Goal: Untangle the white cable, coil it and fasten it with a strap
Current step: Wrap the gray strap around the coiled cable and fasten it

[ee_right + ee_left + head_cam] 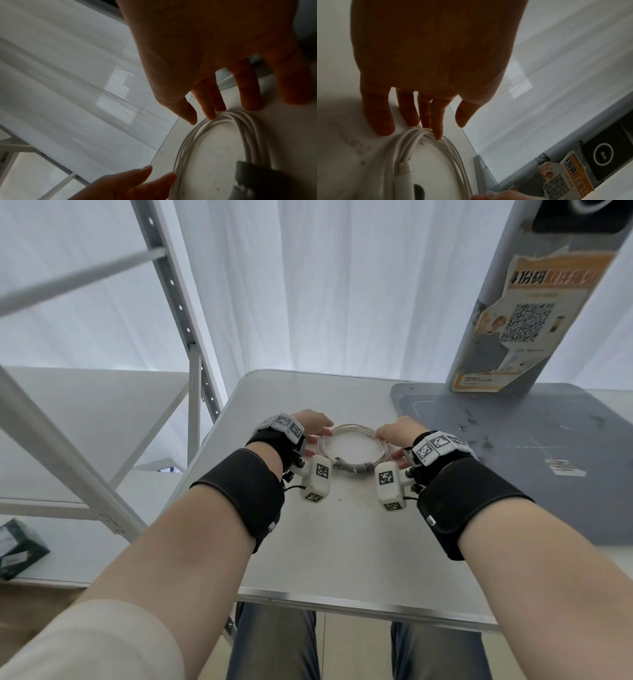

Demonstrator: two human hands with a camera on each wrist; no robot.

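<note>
The white cable (349,426) lies as a flat round coil on the grey table (342,542). A grey strap (354,467) is wrapped around the coil's near side. My left hand (317,428) is at the coil's left edge, and its straight fingers (436,121) touch the cable (453,151) from outside. My right hand (394,433) is at the right edge. In the right wrist view its straight fingertips (211,113) rest against the cable (185,142), with the strap (257,174) below them. Neither hand grips anything.
A grey base plate (513,446) with an upright post (524,313) bearing a QR sticker takes up the table's right side. A white metal shelf frame (191,337) stands to the left and a curtain hangs behind. A dark box (17,546) lies lower left.
</note>
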